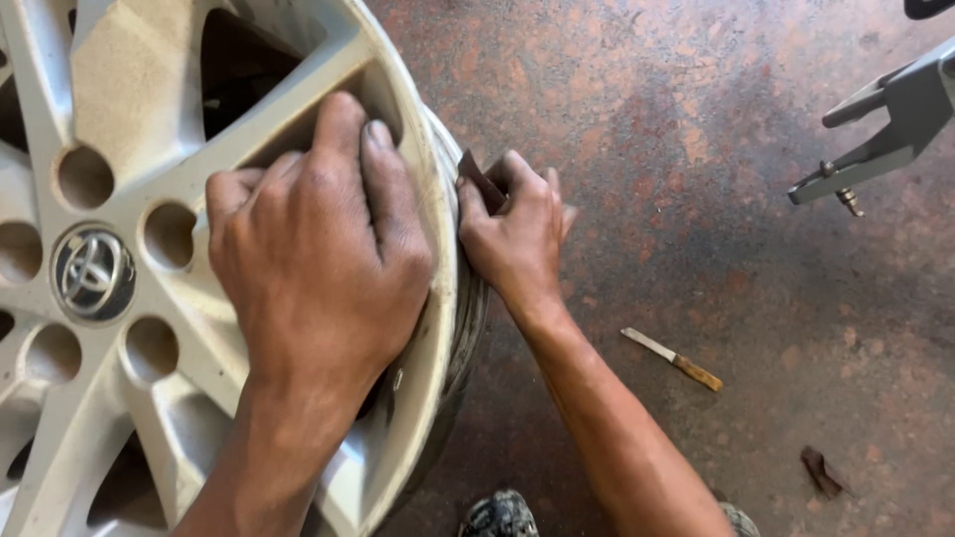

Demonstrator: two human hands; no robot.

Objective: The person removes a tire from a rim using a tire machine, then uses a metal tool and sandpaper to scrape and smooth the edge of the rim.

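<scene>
Bracing the heavy, rigid silver alloy wheel point(119, 298) upright on the floor point(756, 129), left hand point(313, 259) lies flat on a spoke while right hand point(517, 234) pinches limp brown sandpaper point(480, 182) against the rim edge; knife point(672, 358) lies nearby.

No packages, labels, signs or screens here.

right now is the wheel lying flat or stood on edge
On edge: the silver wheel faces sideways, its rim toward the floor, steadied by the left hand.
</scene>
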